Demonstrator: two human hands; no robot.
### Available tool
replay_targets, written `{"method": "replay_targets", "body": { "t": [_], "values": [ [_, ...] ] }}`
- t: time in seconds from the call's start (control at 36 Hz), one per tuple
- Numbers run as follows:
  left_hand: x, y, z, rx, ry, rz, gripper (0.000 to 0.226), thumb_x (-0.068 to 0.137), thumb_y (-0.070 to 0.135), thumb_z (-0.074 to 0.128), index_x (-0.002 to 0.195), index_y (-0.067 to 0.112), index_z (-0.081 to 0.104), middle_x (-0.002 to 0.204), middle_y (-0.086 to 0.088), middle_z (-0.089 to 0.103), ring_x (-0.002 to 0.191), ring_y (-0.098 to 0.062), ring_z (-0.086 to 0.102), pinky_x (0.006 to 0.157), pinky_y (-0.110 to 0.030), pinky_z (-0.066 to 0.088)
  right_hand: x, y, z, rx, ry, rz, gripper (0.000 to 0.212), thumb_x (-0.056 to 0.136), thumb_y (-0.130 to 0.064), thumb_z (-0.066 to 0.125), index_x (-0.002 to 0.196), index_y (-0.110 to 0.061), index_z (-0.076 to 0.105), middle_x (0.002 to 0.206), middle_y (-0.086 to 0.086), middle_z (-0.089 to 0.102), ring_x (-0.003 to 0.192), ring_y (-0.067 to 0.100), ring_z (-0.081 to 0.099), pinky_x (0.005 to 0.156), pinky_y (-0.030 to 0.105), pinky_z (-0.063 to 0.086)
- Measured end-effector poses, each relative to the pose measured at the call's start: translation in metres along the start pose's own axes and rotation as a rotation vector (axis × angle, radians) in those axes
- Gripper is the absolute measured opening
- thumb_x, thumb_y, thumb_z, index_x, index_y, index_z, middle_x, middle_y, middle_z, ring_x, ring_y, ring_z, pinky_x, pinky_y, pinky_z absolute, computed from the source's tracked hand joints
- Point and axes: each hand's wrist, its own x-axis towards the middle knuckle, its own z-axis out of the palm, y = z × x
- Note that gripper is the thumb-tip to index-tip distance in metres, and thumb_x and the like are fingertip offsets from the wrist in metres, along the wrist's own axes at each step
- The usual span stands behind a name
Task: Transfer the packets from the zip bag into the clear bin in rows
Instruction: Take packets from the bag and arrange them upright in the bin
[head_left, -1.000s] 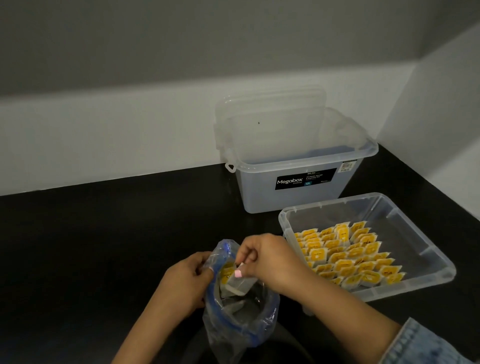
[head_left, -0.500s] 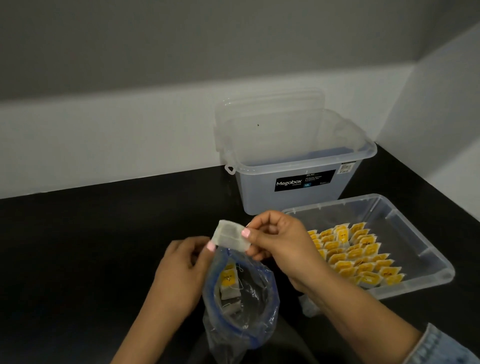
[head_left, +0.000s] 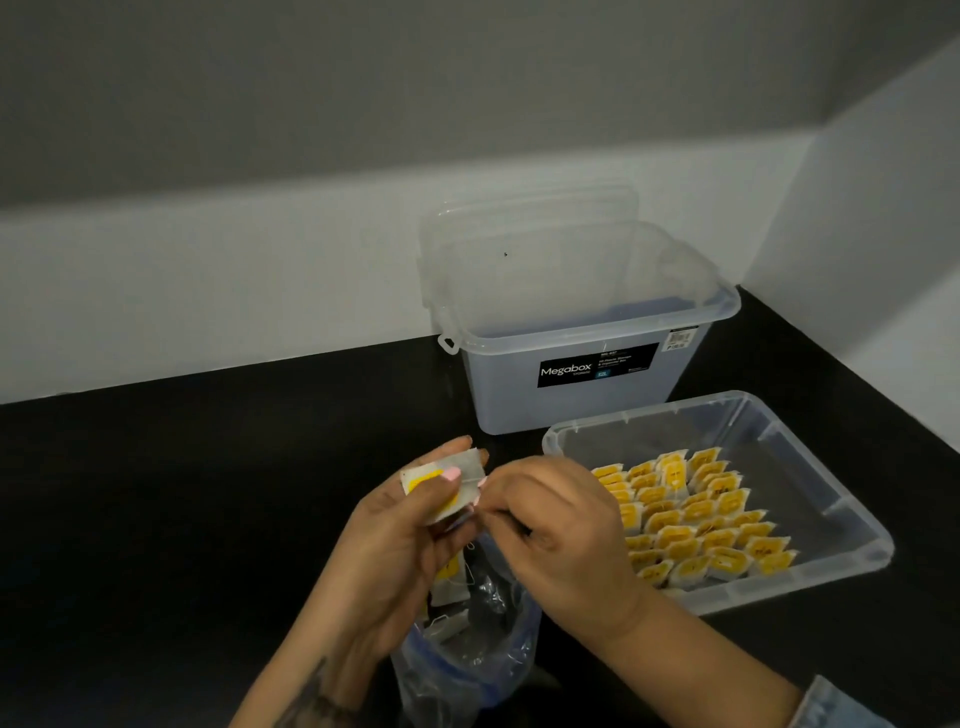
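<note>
A white packet with a yellow label is held up above the zip bag, which stands open at the bottom centre with a few more packets inside. My left hand grips the packet, thumb across its face. My right hand pinches the packet's right edge, where a thin string hangs. To the right lies the shallow clear bin, holding several rows of yellow-labelled packets in its left and middle part.
A taller clear storage box with a black Megabox label stands behind the bin, its lid leaning against the white wall. Everything rests on a black counter. A wall corner closes off the right side.
The right hand drew a packet out of the zip bag and raised it. The left hand let go of the bag's rim and took hold of the packet; both hands now hold it.
</note>
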Motion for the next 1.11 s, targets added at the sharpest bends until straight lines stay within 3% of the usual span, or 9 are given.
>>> {"method": "replay_targets", "body": {
  "t": [0.19, 0.33, 0.5, 0.58, 0.67, 0.83, 0.94, 1.03, 1.11],
  "values": [
    [0.005, -0.001, -0.003, 0.078, 0.011, 0.022, 0.031, 0.091, 0.006, 0.049, 0.112, 0.022, 0.065, 0.104, -0.010, 0.072, 0.090, -0.022, 0.071, 0.067, -0.028, 0.060, 0.001, 0.004, -0.008, 0.041, -0.045, 0.072, 0.007, 0.080, -0.019, 0.070, 0.083, -0.014, 0.068, 0.084, -0.004, 0.067, 0.079, 0.006, 0.059, 0.066, 0.026, 0.050],
    [0.010, 0.001, -0.004, 0.459, 0.059, 0.174, 0.050, 0.086, 0.007, 0.059, 0.128, 0.030, 0.051, 0.110, -0.002, 0.065, 0.084, -0.009, 0.070, 0.062, -0.020, 0.056, 0.018, 0.005, -0.025, 0.212, -0.049, 0.250, 0.018, 0.085, -0.024, 0.061, 0.103, -0.023, 0.063, 0.096, -0.014, 0.060, 0.078, 0.003, 0.058, 0.064, 0.018, 0.050],
    [0.015, -0.004, 0.010, 0.933, 0.109, 0.440, 0.070, 0.077, 0.019, 0.074, 0.137, 0.032, 0.040, 0.085, 0.011, 0.066, 0.079, 0.006, 0.063, 0.067, -0.015, 0.053, 0.052, 0.008, -0.048, 0.101, -0.476, 0.330, 0.034, 0.088, -0.033, 0.063, 0.122, -0.033, 0.059, 0.106, -0.021, 0.056, 0.081, -0.005, 0.050, 0.072, 0.009, 0.041],
    [0.016, -0.007, 0.024, 1.046, 0.077, 0.488, 0.074, 0.076, 0.022, 0.076, 0.137, 0.033, 0.035, 0.082, 0.017, 0.062, 0.080, 0.022, 0.054, 0.065, 0.001, 0.042, 0.065, 0.010, -0.061, -0.041, -0.674, 0.241, 0.028, 0.087, -0.037, 0.064, 0.115, -0.033, 0.063, 0.096, -0.014, 0.067, 0.074, -0.004, 0.051, 0.069, 0.011, 0.040],
    [0.016, -0.010, 0.038, 1.133, 0.034, 0.515, 0.078, 0.076, 0.025, 0.076, 0.140, 0.032, 0.031, 0.079, 0.020, 0.059, 0.079, 0.027, 0.050, 0.064, 0.006, 0.037, 0.071, 0.015, -0.075, -0.132, -0.777, 0.201, 0.014, 0.088, -0.038, 0.062, 0.100, -0.034, 0.067, 0.081, -0.012, 0.069, 0.066, -0.004, 0.054, 0.063, 0.012, 0.037],
    [0.017, -0.016, 0.066, 1.240, -0.049, 0.548, 0.078, 0.079, 0.032, 0.071, 0.141, 0.038, 0.024, 0.086, 0.020, 0.059, 0.082, 0.007, 0.057, 0.067, -0.002, 0.042, 0.074, 0.030, -0.113, -0.281, -0.877, 0.126, 0.010, 0.086, -0.040, 0.063, 0.093, -0.033, 0.066, 0.085, -0.013, 0.065, 0.078, 0.002, 0.058, 0.071, 0.022, 0.049],
    [0.019, -0.024, 0.084, 1.277, -0.098, 0.552, 0.073, 0.080, 0.035, 0.070, 0.138, 0.042, 0.025, 0.079, 0.026, 0.049, 0.079, 0.007, 0.053, 0.075, -0.011, 0.045, 0.072, 0.036, -0.130, -0.279, -0.906, 0.139, 0.008, 0.087, -0.038, 0.061, 0.092, -0.034, 0.066, 0.086, -0.012, 0.064, 0.075, 0.002, 0.056, 0.065, 0.014, 0.042],
    [0.021, -0.030, 0.092, 1.301, -0.137, 0.517, 0.075, 0.077, 0.037, 0.073, 0.135, 0.045, 0.027, 0.086, 0.024, 0.052, 0.092, 0.003, 0.056, 0.086, -0.023, 0.051, 0.068, 0.045, -0.138, -0.289, -0.934, 0.190, 0.007, 0.088, -0.037, 0.061, 0.090, -0.034, 0.067, 0.085, -0.010, 0.066, 0.076, 0.004, 0.058, 0.068, 0.017, 0.044],
    [0.028, -0.033, 0.088, 1.368, -0.159, 0.486, 0.077, 0.071, 0.039, 0.076, 0.134, 0.047, 0.031, 0.108, 0.027, 0.051, 0.112, 0.003, 0.049, 0.096, -0.025, 0.046, 0.061, 0.058, -0.147, -0.290, -0.964, 0.264, 0.005, 0.088, -0.037, 0.062, 0.091, -0.036, 0.065, 0.086, -0.015, 0.066, 0.078, 0.001, 0.059, 0.077, 0.025, 0.051]
  ]
}}
